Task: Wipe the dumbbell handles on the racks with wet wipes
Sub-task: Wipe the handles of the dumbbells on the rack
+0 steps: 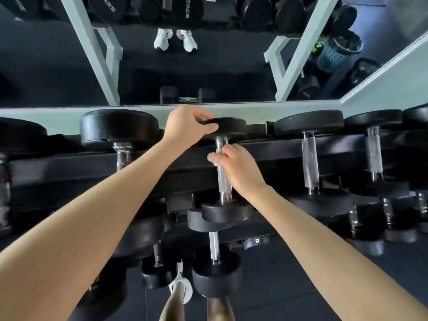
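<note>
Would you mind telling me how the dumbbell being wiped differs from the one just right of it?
The wiped dumbbell has smaller heads than its right neighbour. The left hand grips the wiped dumbbell's far head, and the right hand holds a wet wipe against its handle; the right neighbour is untouched. Both have black heads and knurled metal handles.

One left hand [187,126] and one right hand [240,167], one wipe [214,158] — at least five top-row dumbbell handles [310,158].
</note>
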